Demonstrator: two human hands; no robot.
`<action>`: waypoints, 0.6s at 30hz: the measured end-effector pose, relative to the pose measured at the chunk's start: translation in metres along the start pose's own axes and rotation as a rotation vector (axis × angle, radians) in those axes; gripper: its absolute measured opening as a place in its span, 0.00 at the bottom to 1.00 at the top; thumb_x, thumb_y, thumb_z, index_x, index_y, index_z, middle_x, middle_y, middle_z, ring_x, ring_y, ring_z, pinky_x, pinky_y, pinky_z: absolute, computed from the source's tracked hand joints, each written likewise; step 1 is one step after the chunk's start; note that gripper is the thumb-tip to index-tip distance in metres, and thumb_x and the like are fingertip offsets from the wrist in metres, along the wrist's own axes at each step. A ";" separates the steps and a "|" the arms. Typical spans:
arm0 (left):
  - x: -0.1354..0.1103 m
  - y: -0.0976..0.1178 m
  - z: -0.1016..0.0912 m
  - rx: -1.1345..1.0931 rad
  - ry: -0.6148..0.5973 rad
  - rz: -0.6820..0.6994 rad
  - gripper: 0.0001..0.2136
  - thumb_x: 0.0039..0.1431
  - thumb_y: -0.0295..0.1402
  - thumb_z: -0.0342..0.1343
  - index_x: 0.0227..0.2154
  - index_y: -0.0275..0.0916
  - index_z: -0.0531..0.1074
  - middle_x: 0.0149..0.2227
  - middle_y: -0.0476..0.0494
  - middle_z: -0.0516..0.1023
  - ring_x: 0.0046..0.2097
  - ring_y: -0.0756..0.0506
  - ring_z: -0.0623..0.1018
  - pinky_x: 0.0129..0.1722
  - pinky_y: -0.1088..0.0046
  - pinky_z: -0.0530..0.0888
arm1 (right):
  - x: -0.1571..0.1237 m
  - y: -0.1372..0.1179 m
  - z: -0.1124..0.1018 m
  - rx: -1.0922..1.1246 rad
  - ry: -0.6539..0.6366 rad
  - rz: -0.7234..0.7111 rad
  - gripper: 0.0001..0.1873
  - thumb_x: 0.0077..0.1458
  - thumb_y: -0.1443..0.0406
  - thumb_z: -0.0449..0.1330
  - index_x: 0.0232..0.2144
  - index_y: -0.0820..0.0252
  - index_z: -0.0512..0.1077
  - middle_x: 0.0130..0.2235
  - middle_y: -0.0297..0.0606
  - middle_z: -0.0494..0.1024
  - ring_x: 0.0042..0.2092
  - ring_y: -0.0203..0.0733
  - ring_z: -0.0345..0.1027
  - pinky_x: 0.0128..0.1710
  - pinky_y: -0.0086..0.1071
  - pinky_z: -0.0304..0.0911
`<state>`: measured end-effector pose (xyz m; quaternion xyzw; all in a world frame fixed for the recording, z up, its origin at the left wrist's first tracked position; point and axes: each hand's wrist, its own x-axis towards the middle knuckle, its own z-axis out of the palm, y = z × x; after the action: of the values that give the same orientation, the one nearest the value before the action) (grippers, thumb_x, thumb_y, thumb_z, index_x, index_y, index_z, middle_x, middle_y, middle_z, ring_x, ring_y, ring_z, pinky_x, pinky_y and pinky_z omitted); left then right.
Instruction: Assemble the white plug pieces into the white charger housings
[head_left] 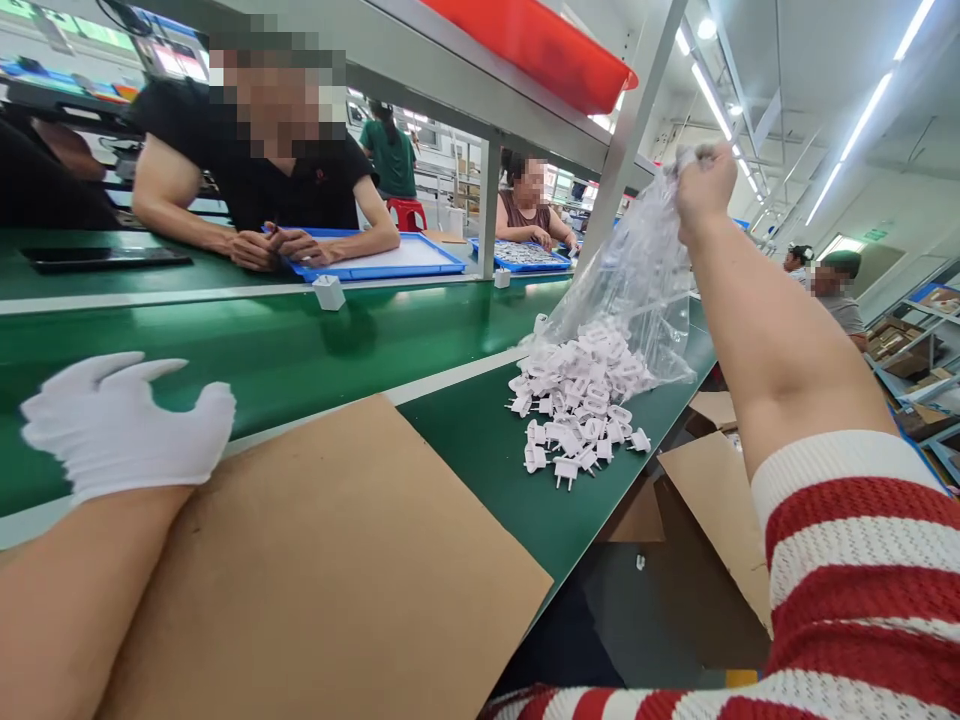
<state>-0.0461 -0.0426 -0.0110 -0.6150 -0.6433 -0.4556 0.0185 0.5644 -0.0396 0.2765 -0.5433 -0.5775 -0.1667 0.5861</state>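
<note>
My right hand is raised at the upper right, its fingers closed on the gathered end of a clear plastic bag. The bag hangs down at a slant, its lower part over a heap of white plug pieces with metal or plastic pins. The heap lies on the green bench top, with some pieces spread toward me. On the left, my left hand wears a white glove, fingers apart and holding nothing. It hovers over the near edge of the green belt, beside a flat brown cardboard sheet.
Across the belt, a person in black leans over a blue tray. Two white cubes sit at the belt's far edge. An open cardboard box stands below right. A metal post and red bin rise ahead.
</note>
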 end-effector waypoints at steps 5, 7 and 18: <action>0.000 0.002 -0.002 0.014 -0.017 -0.013 0.27 0.57 0.50 0.51 0.48 0.34 0.78 0.63 0.29 0.74 0.68 0.30 0.66 0.65 0.40 0.62 | -0.005 -0.051 -0.009 -0.039 0.017 0.147 0.22 0.72 0.67 0.58 0.29 0.48 0.50 0.27 0.26 0.61 0.32 0.31 0.58 0.36 0.25 0.61; 0.000 0.001 -0.002 0.012 -0.020 -0.020 0.26 0.56 0.49 0.51 0.47 0.34 0.77 0.63 0.30 0.74 0.68 0.30 0.66 0.65 0.40 0.62 | -0.008 -0.070 -0.014 -0.043 0.039 0.126 0.22 0.69 0.72 0.58 0.29 0.49 0.51 0.29 0.26 0.62 0.31 0.29 0.61 0.36 0.25 0.62; -0.001 -0.001 -0.004 -0.009 -0.056 -0.043 0.25 0.60 0.47 0.54 0.49 0.30 0.77 0.64 0.28 0.72 0.68 0.26 0.64 0.65 0.38 0.62 | 0.013 -0.139 -0.051 -0.042 0.122 -0.127 0.21 0.65 0.72 0.56 0.26 0.48 0.52 0.28 0.25 0.59 0.27 0.23 0.61 0.31 0.21 0.59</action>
<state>-0.0490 -0.0458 -0.0097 -0.6135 -0.6547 -0.4414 -0.0120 0.4795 -0.1254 0.3626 -0.5065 -0.5706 -0.2485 0.5967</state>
